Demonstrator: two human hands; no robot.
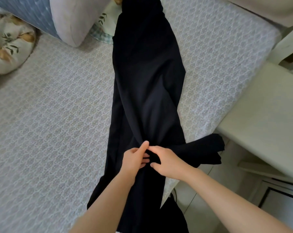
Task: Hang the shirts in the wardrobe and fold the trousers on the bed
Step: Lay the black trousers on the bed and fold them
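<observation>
On the bed, long black trousers lengthwise, left hand, right hand, each grip pinching cloth

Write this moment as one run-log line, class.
stage: folding | left hand: holds black trousers | right hand: pinches same fabric | garment: stretched along bed

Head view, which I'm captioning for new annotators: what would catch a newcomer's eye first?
A long pair of black trousers runs up the middle of the patterned bed. Near the bottom, the left grip and right grip meet on its bunched fabric, the right pinching a fold. At the upper left lie pillows.
</observation>
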